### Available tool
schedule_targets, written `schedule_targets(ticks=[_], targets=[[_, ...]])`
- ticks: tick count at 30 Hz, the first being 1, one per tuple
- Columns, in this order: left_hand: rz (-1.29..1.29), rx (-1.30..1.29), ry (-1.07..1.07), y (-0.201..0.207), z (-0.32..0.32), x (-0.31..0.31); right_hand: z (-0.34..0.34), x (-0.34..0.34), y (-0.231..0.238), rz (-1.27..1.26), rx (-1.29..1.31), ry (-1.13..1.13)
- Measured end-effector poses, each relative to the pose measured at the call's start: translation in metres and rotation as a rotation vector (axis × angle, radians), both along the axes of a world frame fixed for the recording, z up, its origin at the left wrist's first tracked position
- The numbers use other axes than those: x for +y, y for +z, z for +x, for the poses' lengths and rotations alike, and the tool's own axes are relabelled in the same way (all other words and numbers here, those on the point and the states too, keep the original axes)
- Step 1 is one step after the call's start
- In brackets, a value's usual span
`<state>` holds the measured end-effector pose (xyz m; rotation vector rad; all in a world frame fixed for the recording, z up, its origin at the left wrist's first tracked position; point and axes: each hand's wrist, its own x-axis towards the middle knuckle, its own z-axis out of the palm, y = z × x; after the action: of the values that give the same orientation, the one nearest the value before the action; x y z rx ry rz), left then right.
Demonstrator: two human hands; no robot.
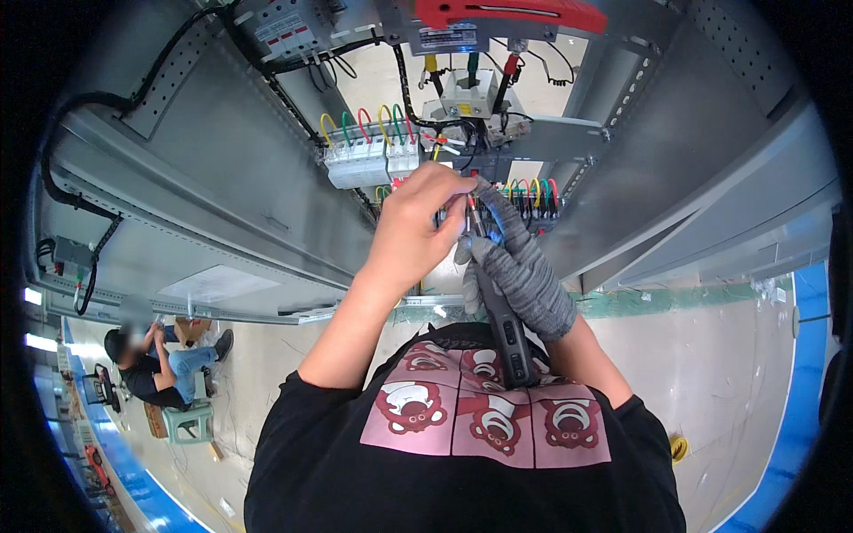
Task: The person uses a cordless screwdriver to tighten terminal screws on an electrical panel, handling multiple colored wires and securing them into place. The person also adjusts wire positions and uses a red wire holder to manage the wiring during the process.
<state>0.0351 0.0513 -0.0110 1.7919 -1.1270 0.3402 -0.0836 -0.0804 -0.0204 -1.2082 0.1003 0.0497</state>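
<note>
My right hand (524,271), in a grey knit glove, is closed around a slim black powered screwdriver (506,330). The tool points up and away from my chest, with a blue glow near its front end. My bare left hand (416,218) has thumb and forefinger bent together beside the bit, close to the gloved fingertip. Whatever lies in that pinch is too small to make out. Both hands are just in front of the dark electrical parts in an open grey metal cabinet. Left of them sits a row of white breakers (371,162) with yellow, green and red wires.
A red handle-like part (511,12) spans the top of the cabinet. Grey side panels (711,169) flank my arms, and black cable (60,191) runs along the left one. A co-worker (158,369) sits on a green stool (189,421) at left. A yellow roll (679,447) lies on the floor.
</note>
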Motion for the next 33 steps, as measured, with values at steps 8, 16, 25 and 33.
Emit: schedule_targets(ticks=[8, 16, 25, 33], targets=[[0.041, -0.055, -0.019, 0.007, 0.009, 0.008, 0.033, 0.027, -0.020, -0.372, -0.224, -0.353], [-0.118, 0.378, -0.133, 0.012, 0.037, 0.029, 0.012, 0.039, -0.006, -0.009, -0.128, -0.569], [-0.160, 0.494, -0.369, -0.049, 0.064, -0.015, -0.004, 0.025, -0.036, -0.009, -0.165, -0.671], [0.032, -0.047, -0.353, -0.056, 0.062, -0.022, -0.005, 0.027, -0.024, 0.117, -0.131, -0.618]])
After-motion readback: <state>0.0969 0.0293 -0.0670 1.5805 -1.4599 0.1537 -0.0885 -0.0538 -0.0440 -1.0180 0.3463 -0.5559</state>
